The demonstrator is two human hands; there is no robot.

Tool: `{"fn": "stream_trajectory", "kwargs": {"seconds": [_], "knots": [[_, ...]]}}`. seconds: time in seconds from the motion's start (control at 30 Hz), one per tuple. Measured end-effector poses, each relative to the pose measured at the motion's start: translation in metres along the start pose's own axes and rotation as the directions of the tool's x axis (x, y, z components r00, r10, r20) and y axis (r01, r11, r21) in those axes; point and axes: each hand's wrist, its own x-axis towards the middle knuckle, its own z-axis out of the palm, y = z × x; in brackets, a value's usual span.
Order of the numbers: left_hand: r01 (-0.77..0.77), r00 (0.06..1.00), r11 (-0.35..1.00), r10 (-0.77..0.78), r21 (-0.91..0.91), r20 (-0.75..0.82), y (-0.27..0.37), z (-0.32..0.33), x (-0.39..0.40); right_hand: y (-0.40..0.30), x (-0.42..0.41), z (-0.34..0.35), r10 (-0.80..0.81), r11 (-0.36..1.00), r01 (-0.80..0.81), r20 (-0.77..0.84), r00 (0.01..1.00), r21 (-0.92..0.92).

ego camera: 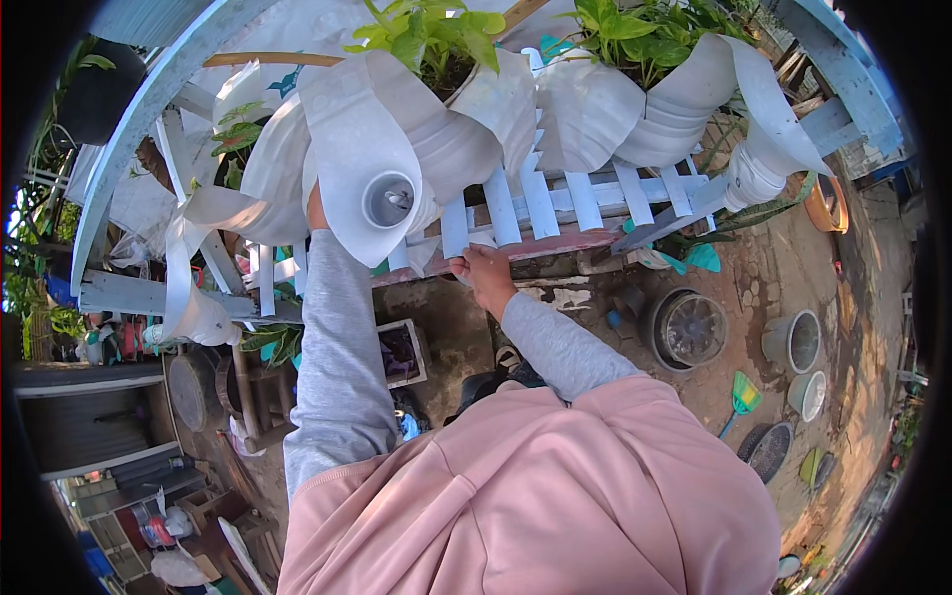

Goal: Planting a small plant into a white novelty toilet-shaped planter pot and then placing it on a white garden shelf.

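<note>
My left hand (317, 205) is mostly hidden behind a white cut plastic piece (357, 134) with a round cup-like neck; its grip cannot be seen. My right hand (482, 274) is at the lower end of a pale blue slat (454, 225) of a small fence, fingers bent, with a small pale piece near the fingertips. More curved white plastic pieces (591, 111) line the top of the fence. Behind them stand leafy green potted plants (428, 37).
A pale blue wooden frame (119, 156) curves round the left side. Below right on the ground are a round metal basin (662, 327), buckets (792, 341) and a green broom (744, 394). A white-rimmed box (418, 349) stands below my arms. Wooden stools and shelves are at lower left.
</note>
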Motion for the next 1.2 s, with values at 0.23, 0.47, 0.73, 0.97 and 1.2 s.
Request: {"fn": "stream_trajectory", "kwargs": {"seconds": [0.23,0.47,0.73,0.97,1.2], "knots": [[0.000,0.999,0.999,-0.001,-0.038,-0.048,-0.002,0.026,-0.005,0.003,0.002,-0.001,0.038,0.990,-0.035,-0.018,0.999,0.134],[0.013,0.997,0.994,-0.021,-0.105,-0.074,-0.008,0.051,-0.014,0.005,0.006,-0.003,-0.054,0.998,0.055,-0.035,0.998,0.014],[0.010,0.994,0.986,-0.029,-0.168,-0.108,-0.005,0.055,-0.020,-0.080,-0.066,0.014,0.048,0.714,0.139,0.246,0.968,-0.686],[-0.147,0.979,0.982,0.162,0.123,-0.126,-0.013,0.056,-0.007,-0.216,-0.078,0.065,-0.759,-0.256,0.687,0.581,0.293,-0.680],[-0.232,0.943,0.837,0.318,0.495,-0.096,-0.011,0.050,-0.004,-0.169,-0.092,0.052,-0.378,-0.015,0.502,0.470,0.798,-0.865]]}}
